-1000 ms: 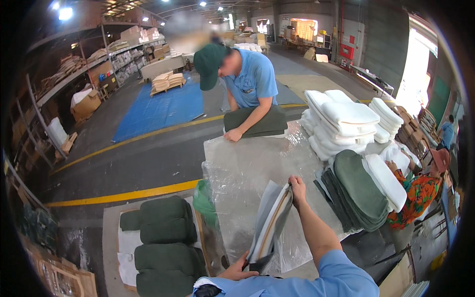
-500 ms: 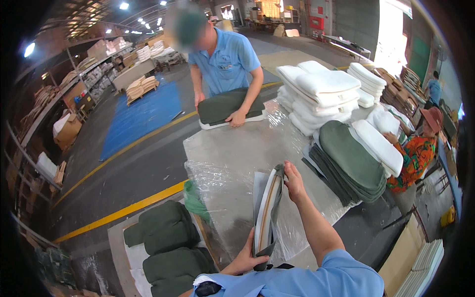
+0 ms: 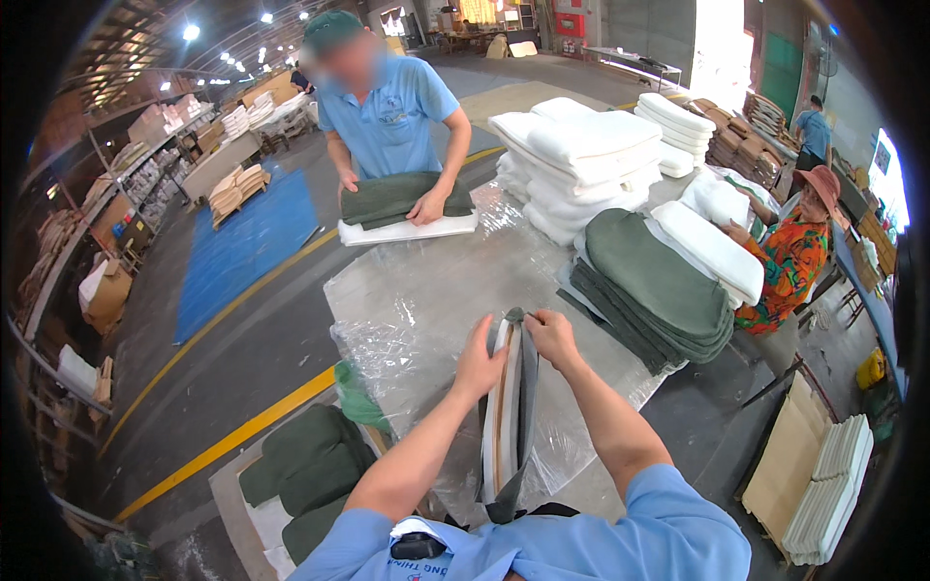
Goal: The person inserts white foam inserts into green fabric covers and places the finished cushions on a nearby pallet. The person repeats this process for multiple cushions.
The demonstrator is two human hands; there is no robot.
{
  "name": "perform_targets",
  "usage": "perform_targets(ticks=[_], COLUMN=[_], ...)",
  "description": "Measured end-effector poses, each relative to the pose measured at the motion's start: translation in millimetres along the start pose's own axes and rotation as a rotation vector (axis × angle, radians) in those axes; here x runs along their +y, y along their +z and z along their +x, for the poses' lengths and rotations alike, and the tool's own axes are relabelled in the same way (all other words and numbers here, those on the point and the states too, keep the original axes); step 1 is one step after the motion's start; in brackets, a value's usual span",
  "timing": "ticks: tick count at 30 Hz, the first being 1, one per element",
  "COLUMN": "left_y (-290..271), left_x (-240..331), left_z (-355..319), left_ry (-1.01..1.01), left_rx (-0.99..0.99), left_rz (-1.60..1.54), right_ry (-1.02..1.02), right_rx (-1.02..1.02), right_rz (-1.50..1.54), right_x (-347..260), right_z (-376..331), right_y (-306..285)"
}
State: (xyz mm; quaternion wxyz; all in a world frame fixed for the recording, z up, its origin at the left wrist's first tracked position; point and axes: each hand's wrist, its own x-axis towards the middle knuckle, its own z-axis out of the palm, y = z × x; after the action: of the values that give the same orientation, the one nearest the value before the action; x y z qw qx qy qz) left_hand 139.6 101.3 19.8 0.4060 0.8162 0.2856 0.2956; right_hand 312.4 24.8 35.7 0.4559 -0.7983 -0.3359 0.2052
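From here, my right grip [image 3: 551, 338] pinches the far end of the grey-green cover [image 3: 529, 397] over the desk [image 3: 407, 295], my left grip's [image 3: 479, 360] hold I can't tell, and uneven tugging could skew the white layer [image 3: 493, 426].

Grey table [image 3: 417, 290] wrapped in clear plastic [image 3: 380, 334], carrying stacked white pads [image 3: 581, 174], a pile of dark green covers [image 3: 659, 276] and, at the far edge, a white slab [image 3: 407, 229].

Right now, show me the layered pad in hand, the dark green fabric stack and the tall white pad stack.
Layered pad [image 3: 501, 407], head view: pale, brown-striped edge.
Dark green fabric stack [image 3: 654, 281], head view: face of top piece.
Tall white pad stack [image 3: 581, 175], head view: front side.
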Motion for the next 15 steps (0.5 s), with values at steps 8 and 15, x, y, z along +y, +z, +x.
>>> perform_targets(ticks=[8,15], left_y=[23.5,31.5], left_x=[-1.3,-7.7], left_z=[57.2,87.5], left_ry=[0.162,0.105], left_rx=[0.015,-0.087], left_rz=[0.169,0.073], right_ry=[0.052,0.01], right_rx=[-0.089,-0.251], right_rz=[0.08,-0.002], right_x=[11.5,22.1], right_z=[13.3,23.6], right_y=[2.0,-18.0])
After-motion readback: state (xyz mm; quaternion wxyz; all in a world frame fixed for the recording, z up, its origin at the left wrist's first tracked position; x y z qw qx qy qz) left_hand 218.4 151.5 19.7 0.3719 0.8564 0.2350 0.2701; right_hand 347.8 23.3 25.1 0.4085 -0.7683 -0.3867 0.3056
